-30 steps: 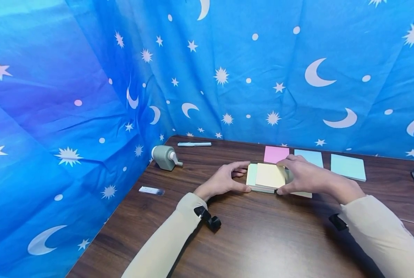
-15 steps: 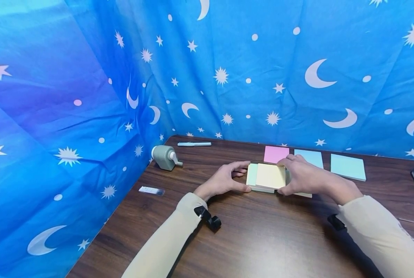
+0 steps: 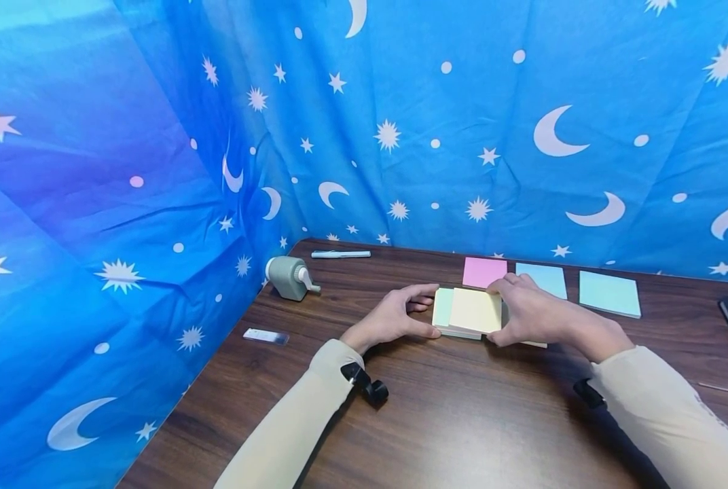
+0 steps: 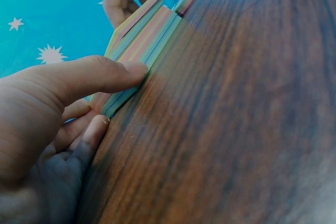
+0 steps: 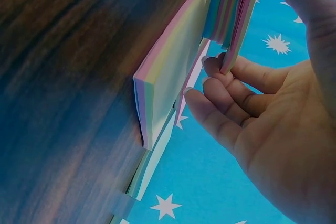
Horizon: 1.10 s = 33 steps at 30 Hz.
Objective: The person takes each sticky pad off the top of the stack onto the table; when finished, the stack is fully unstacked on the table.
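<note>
Wooden bench is carrying pink, blue and mint pads along its far edge, while nearer the middle the sticky-note stack is half squared: left hand is pinching its left edge, right hand is gripping the right edge, layers sitting offset.

Open surface in front, crowded behind

Bare surface lies near the sleeves; pink pad, blue pads and curtain close the back.
</note>
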Motion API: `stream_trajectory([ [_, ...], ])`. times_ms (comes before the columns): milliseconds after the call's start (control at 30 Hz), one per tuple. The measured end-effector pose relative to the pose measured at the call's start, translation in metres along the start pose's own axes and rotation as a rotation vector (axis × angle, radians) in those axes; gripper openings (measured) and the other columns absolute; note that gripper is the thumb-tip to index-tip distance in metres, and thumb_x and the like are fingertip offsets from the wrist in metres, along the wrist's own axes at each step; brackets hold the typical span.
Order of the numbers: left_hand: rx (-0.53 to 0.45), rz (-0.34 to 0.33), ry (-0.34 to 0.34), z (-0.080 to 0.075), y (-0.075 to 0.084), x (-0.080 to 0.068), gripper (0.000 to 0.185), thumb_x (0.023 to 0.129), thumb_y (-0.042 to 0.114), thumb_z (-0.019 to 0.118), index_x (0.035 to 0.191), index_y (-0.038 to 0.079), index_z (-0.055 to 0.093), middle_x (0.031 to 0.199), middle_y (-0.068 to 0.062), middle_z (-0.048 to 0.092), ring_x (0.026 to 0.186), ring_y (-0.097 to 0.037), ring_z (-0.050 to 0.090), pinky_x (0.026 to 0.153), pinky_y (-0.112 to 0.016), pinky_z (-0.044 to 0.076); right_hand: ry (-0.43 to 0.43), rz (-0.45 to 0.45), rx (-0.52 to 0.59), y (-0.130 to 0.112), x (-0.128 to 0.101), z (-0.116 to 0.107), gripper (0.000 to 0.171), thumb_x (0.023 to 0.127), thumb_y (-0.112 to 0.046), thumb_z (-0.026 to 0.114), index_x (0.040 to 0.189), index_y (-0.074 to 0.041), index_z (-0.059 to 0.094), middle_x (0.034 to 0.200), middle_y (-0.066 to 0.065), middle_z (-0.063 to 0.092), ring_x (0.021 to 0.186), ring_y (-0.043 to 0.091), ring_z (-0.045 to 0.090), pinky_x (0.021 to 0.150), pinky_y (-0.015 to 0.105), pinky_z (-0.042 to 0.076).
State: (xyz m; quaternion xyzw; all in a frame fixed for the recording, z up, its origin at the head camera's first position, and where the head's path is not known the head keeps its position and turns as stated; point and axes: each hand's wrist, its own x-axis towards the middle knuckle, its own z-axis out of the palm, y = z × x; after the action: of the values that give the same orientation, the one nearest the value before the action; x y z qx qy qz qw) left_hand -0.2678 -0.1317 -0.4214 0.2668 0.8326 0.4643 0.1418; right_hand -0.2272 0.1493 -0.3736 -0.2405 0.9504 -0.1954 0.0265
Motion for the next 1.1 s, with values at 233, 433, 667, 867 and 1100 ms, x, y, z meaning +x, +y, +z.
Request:
stream_trajectory([
  [233, 0.003, -0.002, 0.001, 0.001, -0.001, -0.001, 0.082, 0.085, 0.017, 0.091, 0.157, 0.014, 0.053, 0.141, 0.000, 0.062, 0.122, -0.011, 0.059, 0.107, -0.027, 0.048, -0.004, 0.020, 0.028, -0.001, -0.003, 0.003, 0.088, 0.071, -0.039, 0.095, 0.131, 0.011, 0.056, 0.118, 0.022, 0.062, 0.105, 0.037, 0.051, 0.086, 0.054, 0.054],
  [433, 0.001, 0.002, -0.003, 0.001, 0.001, -0.002, 0.082, 0.085, 0.016, 0.091, 0.157, 0.014, 0.053, 0.141, 0.000, 0.062, 0.122, -0.010, 0.059, 0.106, -0.027, 0.048, 0.014, 0.019, 0.020, -0.001, -0.006, 0.004, 0.089, 0.070, -0.040, 0.095, 0.131, 0.011, 0.055, 0.122, 0.024, 0.060, 0.108, 0.039, 0.051, 0.090, 0.057, 0.053],
  [667, 0.011, 0.011, 0.001, 0.000, -0.001, -0.003, 0.082, 0.085, 0.016, 0.091, 0.158, 0.013, 0.052, 0.142, 0.000, 0.062, 0.122, -0.010, 0.059, 0.106, -0.026, 0.048, 0.026, 0.026, 0.039, -0.002, -0.009, 0.007, 0.090, 0.070, -0.041, 0.095, 0.132, 0.011, 0.054, 0.121, 0.023, 0.060, 0.109, 0.039, 0.050, 0.091, 0.058, 0.053],
  [867, 0.015, 0.011, -0.001, 0.001, -0.001, -0.004, 0.082, 0.085, 0.017, 0.091, 0.158, 0.013, 0.052, 0.144, -0.001, 0.061, 0.123, -0.011, 0.059, 0.106, -0.026, 0.048, 0.056, 0.008, 0.082, -0.001, -0.012, 0.009, 0.079, 0.071, -0.030, 0.094, 0.128, 0.010, 0.058, 0.121, 0.022, 0.063, 0.108, 0.038, 0.051, 0.090, 0.056, 0.050],
  [1100, 0.014, 0.011, -0.003, 0.001, 0.001, -0.002, 0.082, 0.086, 0.017, 0.090, 0.158, 0.013, 0.051, 0.146, -0.001, 0.060, 0.124, -0.010, 0.058, 0.107, -0.026, 0.047, 0.064, -0.010, 0.097, 0.002, -0.016, 0.007, 0.072, 0.073, -0.027, 0.094, 0.127, 0.008, 0.061, 0.120, 0.019, 0.063, 0.107, 0.036, 0.051, 0.088, 0.053, 0.049],
])
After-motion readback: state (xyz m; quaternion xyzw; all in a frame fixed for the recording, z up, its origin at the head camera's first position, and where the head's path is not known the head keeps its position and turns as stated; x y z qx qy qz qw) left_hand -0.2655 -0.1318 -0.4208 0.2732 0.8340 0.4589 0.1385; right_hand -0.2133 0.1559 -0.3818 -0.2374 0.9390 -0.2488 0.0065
